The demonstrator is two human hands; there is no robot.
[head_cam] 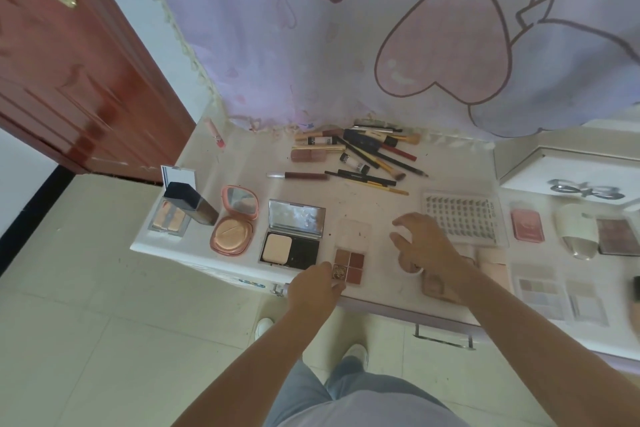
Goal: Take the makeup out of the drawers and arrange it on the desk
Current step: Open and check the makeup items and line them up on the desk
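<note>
A small clear eyeshadow palette (pixel 350 262) with brown and red pans lies open near the front edge of the white desk (pixel 349 199). My left hand (pixel 317 286) grips its near left corner. My right hand (pixel 424 246) hovers just right of the palette with fingers spread and loosely curved, holding nothing. A pink case (pixel 438 288) lies partly hidden under my right wrist. To the left stand an open powder compact (pixel 294 241), a pink cushion compact (pixel 233 224), a dark foundation bottle (pixel 190 203) and a small mirrored palette (pixel 170 217).
A pile of brushes and pencils (pixel 367 152) lies at the back under a hanging curtain. A lash tray (pixel 464 218), a pink compact (pixel 526 225) and pale palettes (pixel 540 291) fill the right side. A drawer handle (pixel 443 336) sticks out below the desk front.
</note>
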